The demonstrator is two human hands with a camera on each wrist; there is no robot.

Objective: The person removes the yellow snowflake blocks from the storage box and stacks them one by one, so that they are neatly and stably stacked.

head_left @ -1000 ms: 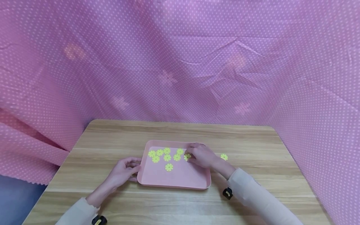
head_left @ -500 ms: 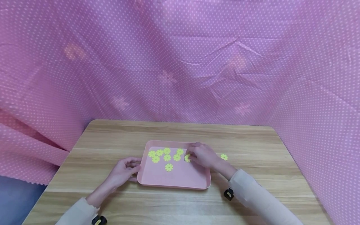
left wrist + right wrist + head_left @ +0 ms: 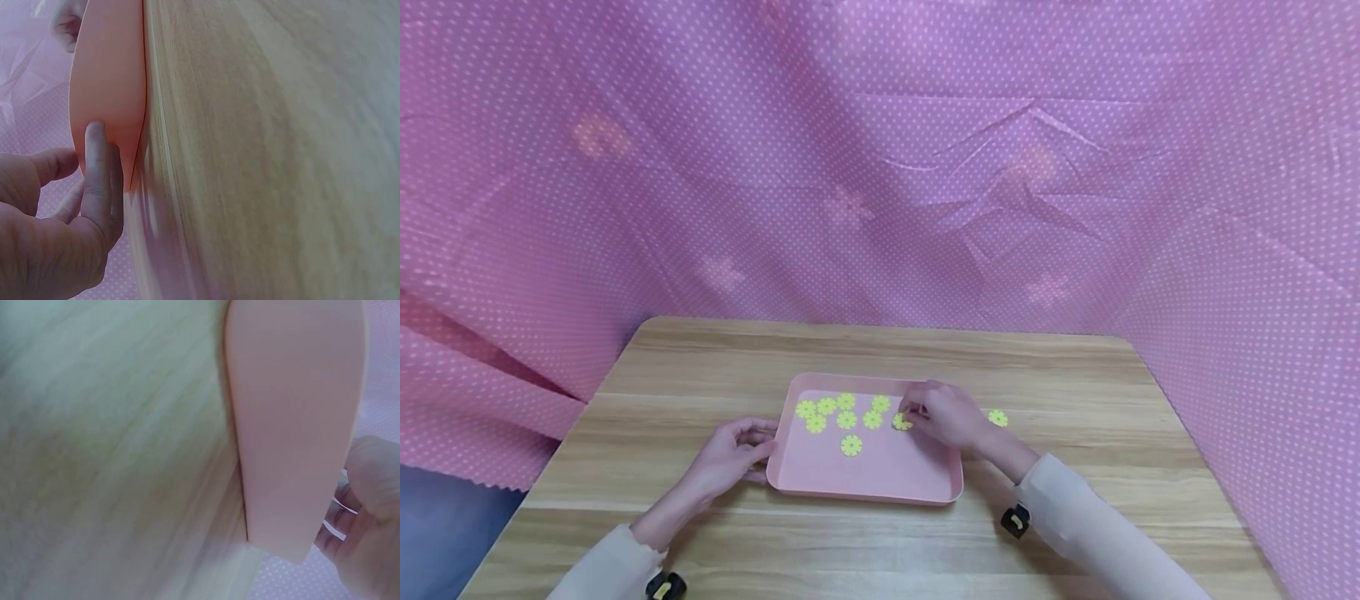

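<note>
A shallow pink tray (image 3: 865, 483) lies on the table with several yellow flower-shaped discs (image 3: 851, 446) in it, mostly along its far side. My right hand (image 3: 947, 417) reaches over the tray's right wall and pinches a yellow flower-shaped disc (image 3: 902, 422) just above or at the tray floor; its fingertips partly cover that disc. My left hand (image 3: 726, 458) rests against the tray's left wall, fingers fairly straight. In the left wrist view, the left fingers (image 3: 95, 169) lie along the outer wall and the thumb reaches the rim. The right wrist view hides the right fingertips behind the tray wall.
One more yellow flower disc (image 3: 997, 417) lies on the wooden table (image 3: 1045, 367), right of the tray and just past the right wrist. Pink dotted cloth (image 3: 880, 208) hangs behind the table and along both sides.
My right hand has shifted slightly to the right, and the disc at its fingertips has tilted or turned a little. The left hand and the tray have stayed in place.
</note>
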